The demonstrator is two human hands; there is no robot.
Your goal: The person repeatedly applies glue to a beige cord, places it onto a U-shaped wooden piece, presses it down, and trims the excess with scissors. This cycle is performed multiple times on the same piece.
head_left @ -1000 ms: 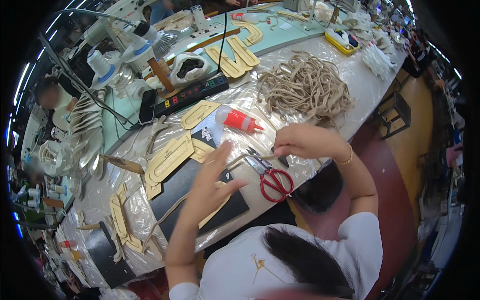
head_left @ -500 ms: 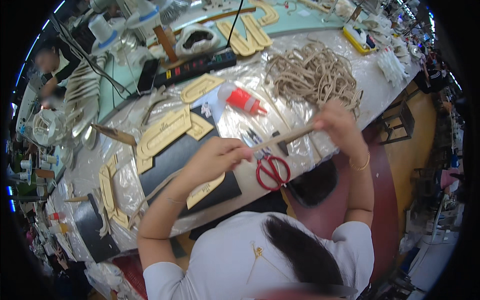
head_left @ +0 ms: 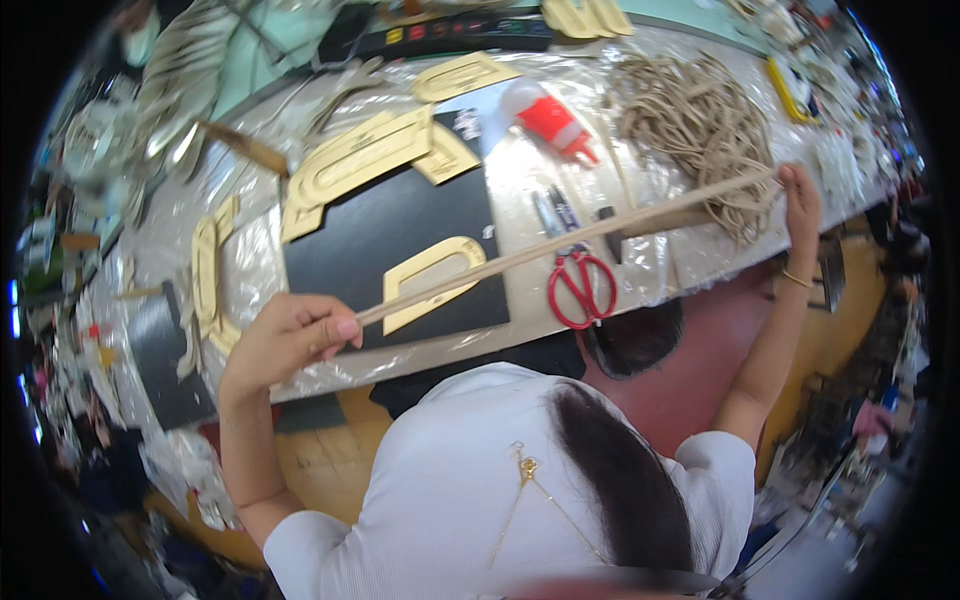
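Note:
A beige cord (head_left: 560,243) is stretched straight between my two hands, slanting up to the right above the table. My left hand (head_left: 290,340) pinches one end near the table's front edge. At the far right, my right hand (head_left: 801,205) pinches the other end beside a heap of similar cord (head_left: 700,135). Beneath the taut cord lie red-handled scissors (head_left: 582,290) and a cream U-shaped template (head_left: 400,285) on a black board (head_left: 385,225). A hammer-like tool with a wooden handle (head_left: 665,221) rests partly under the cord.
A red-and-clear squeeze bottle (head_left: 553,122) lies behind the scissors. More cream templates (head_left: 365,155) overlap on the board's far left. A pointed wooden tool (head_left: 245,148) is farther left. A black power strip (head_left: 450,35) runs along the back; a yellow tray (head_left: 790,90) sits back right.
My hands have moved far apart, left hand leftward and nearer, right hand rightward, drawing out a longer span of cord. The view has shifted, so the table appears higher up.

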